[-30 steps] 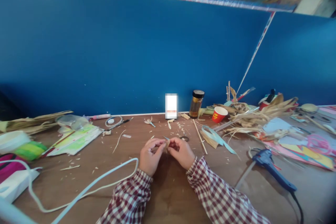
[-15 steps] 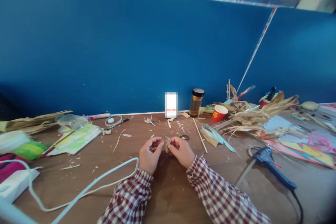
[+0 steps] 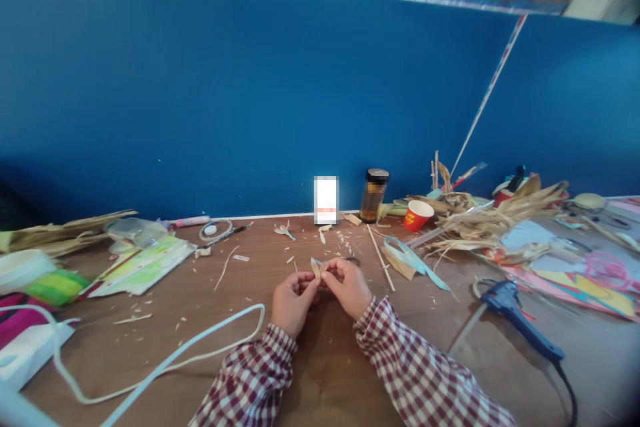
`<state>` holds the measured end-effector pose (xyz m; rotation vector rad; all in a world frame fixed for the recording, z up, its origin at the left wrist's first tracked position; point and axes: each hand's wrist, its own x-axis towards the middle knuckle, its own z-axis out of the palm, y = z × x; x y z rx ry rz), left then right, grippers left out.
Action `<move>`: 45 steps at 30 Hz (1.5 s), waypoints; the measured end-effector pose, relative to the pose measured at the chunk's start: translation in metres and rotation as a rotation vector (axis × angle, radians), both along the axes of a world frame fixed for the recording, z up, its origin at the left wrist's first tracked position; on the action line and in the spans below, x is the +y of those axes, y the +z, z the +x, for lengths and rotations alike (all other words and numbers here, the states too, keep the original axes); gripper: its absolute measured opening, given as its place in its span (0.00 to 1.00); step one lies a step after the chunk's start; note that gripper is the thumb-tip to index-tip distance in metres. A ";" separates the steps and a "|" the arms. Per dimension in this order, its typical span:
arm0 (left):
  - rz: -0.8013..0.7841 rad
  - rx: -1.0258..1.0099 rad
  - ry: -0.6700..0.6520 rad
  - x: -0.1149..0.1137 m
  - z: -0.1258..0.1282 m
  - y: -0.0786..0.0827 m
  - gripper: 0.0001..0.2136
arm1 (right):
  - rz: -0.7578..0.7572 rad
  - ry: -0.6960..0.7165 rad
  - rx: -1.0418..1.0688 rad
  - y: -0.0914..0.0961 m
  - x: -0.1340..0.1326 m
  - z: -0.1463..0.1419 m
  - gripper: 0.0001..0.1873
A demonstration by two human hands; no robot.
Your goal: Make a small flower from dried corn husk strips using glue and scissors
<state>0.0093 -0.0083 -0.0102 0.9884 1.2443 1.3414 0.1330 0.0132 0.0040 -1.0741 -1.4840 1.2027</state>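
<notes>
My left hand [image 3: 294,300] and my right hand [image 3: 349,287] meet fingertip to fingertip over the brown table [image 3: 320,373]. Between them they pinch a small pale piece of dried corn husk [image 3: 317,269], its pointed end sticking up. The thumbs and index fingers of both hands are closed on it, and the fingers hide its lower part. Just behind my right hand, the dark handle of a pair of scissors [image 3: 353,260] shows in part. Small husk scraps [image 3: 345,238] lie scattered beyond my hands.
A blue glue gun [image 3: 523,327] lies at right. Dried husks [image 3: 490,220], a red paper cup [image 3: 418,215] and a lidded jar [image 3: 375,197] stand behind. A thin stick [image 3: 381,258] lies right of centre. White cable [image 3: 200,349] loops at left, near a power strip [image 3: 37,350].
My left hand has moved right and closed its fingertips on the husk piece beside my right hand's. The piece now points up between both hands.
</notes>
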 end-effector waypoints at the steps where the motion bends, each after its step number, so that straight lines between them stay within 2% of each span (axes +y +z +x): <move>1: -0.016 -0.014 0.004 0.000 0.000 0.000 0.17 | 0.009 -0.002 -0.010 0.000 0.000 0.000 0.07; 7: -0.013 -0.048 -0.032 0.001 -0.002 -0.004 0.14 | 0.054 -0.011 -0.058 0.003 -0.002 0.000 0.07; 14: -0.051 -0.124 -0.009 0.000 0.003 -0.004 0.14 | 0.069 -0.015 -0.074 0.001 -0.001 0.000 0.06; 22: -0.084 -0.146 0.017 0.000 0.003 -0.001 0.15 | 0.002 0.041 0.027 0.005 -0.001 -0.001 0.09; 27: -0.027 -0.079 -0.007 0.000 0.002 -0.004 0.14 | 0.002 0.038 0.032 0.005 0.001 0.000 0.11; 37: 0.099 0.186 -0.022 0.000 0.000 -0.010 0.12 | 0.027 -0.050 -0.059 0.001 0.001 0.001 0.11; 42: 0.115 0.205 -0.029 0.000 -0.001 -0.008 0.12 | 0.042 -0.043 -0.051 -0.002 0.002 0.002 0.12; 45: 0.081 0.138 -0.030 0.000 -0.001 -0.003 0.13 | 0.032 -0.027 -0.021 -0.003 0.003 0.003 0.12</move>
